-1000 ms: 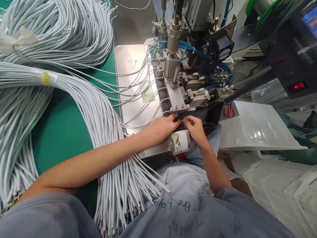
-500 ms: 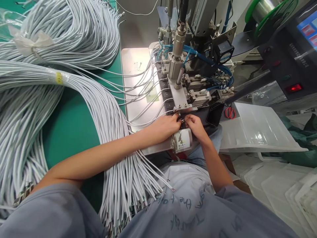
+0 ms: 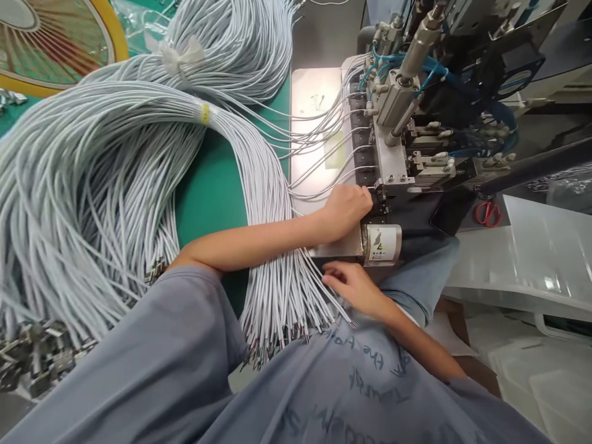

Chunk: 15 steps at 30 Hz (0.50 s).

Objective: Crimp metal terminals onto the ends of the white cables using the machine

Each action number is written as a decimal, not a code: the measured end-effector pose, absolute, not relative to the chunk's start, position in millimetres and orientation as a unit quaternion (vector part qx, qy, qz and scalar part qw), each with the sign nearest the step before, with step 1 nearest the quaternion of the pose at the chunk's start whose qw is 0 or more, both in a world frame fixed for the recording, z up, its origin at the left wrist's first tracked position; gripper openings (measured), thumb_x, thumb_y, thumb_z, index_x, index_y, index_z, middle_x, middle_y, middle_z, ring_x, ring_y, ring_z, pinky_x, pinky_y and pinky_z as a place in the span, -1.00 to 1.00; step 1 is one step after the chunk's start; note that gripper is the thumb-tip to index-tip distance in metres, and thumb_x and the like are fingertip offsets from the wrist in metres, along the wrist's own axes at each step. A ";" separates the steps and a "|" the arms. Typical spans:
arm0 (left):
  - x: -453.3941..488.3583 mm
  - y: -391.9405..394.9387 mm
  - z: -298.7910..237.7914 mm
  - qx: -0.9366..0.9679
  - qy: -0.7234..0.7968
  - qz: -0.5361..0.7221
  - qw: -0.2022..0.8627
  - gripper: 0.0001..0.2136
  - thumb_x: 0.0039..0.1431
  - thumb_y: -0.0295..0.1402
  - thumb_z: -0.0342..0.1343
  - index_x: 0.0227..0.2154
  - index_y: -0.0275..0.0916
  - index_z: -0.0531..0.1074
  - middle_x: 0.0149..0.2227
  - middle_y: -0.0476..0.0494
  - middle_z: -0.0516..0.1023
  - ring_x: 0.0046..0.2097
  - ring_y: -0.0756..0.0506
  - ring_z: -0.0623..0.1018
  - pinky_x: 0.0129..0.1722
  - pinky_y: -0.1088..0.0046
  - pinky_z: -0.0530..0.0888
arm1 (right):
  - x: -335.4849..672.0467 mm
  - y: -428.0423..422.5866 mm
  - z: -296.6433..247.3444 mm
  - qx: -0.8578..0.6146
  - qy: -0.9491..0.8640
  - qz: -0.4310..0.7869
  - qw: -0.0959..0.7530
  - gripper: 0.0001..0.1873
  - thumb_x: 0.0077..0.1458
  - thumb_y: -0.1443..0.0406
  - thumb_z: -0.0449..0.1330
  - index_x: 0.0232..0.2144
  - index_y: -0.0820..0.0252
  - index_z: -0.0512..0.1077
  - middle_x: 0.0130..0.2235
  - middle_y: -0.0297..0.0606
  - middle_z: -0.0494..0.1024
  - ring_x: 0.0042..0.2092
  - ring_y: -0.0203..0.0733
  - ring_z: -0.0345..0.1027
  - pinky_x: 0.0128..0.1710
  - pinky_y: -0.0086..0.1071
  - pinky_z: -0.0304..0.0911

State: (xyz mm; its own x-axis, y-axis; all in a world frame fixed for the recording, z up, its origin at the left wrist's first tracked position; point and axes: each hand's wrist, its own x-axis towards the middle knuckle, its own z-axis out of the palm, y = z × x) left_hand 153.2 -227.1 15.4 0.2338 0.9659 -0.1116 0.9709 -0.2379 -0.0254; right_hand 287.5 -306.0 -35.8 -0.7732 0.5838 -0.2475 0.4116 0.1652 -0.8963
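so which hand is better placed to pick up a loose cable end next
Right, most likely: the right hand is beside the white cable ends, thumb and fingers parted, while the left hand is farther off, up at the machine.

Your green surface (image 3: 208, 185) carries a tied white cable coil (image 3: 235, 55) toward the far edge, and a yellow-taped cable bundle (image 3: 266, 172) running past the near edge. Small metallic parts (image 3: 12, 98) by your far-left corner.
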 end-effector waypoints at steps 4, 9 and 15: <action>156.2 -231.0 21.3 0.804 0.593 -0.004 0.037 -0.80 0.15 -0.62 -0.06 -0.34 -0.43 0.48 -0.38 -0.32 0.55 -0.29 -0.16 0.56 -0.51 0.44 0.10 | 285.9 -305.7 -36.9 -0.306 -0.791 0.529 0.026 -0.76 0.17 0.31 0.03 -0.45 0.22 0.46 -0.44 -0.28 0.53 -0.41 -0.28 0.31 -0.38 -0.42 0.13; 158.5 -237.4 22.2 0.875 0.417 0.164 0.184 -0.68 0.28 -0.24 -0.07 -0.40 -0.29 0.52 -0.42 -0.14 0.57 -0.36 -0.05 0.54 -0.48 0.47 0.21 | 323.2 -271.0 -5.3 -0.411 -0.786 0.447 0.113 -0.76 0.15 0.28 0.06 -0.47 0.20 0.48 -0.47 -0.28 0.53 -0.42 -0.23 0.34 -0.41 -0.39 0.13; 154.5 -229.6 12.5 0.825 0.390 0.294 0.284 -0.77 0.23 -0.31 0.00 -0.28 -0.29 0.53 -0.41 -0.12 0.59 -0.42 0.01 0.51 -0.44 0.55 0.30 | 338.8 -233.3 7.3 -0.478 -0.622 0.493 0.377 -0.89 -0.07 0.25 0.28 -0.48 0.16 0.45 -0.50 -0.36 0.52 -0.48 -0.28 0.36 -0.47 -0.42 0.24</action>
State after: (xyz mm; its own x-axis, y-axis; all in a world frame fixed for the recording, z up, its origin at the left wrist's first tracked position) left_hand 154.5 -229.6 12.5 0.5229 0.8107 0.2634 0.4768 -0.5343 0.6979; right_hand 338.8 -233.3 7.3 -0.2592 0.9658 -0.0028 0.2234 0.0571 -0.9731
